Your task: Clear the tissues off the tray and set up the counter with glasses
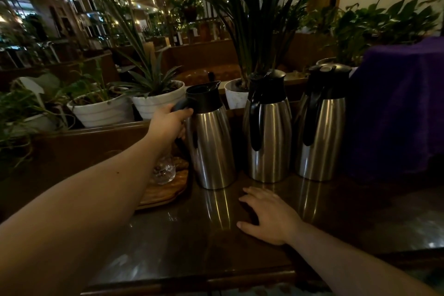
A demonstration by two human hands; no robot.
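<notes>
— Where are the hands?
— Left hand (168, 122) grips the leftmost steel jug's (211, 142) black handle; right hand (266, 215) lies open, flat on the counter (168, 243).
— The glass (164, 172)?
— Left of centre, on the wooden tray (163, 194) — partly behind the left forearm.

The left arm hides most of the glass (165, 170) and the wooden tray (165, 193).
</notes>
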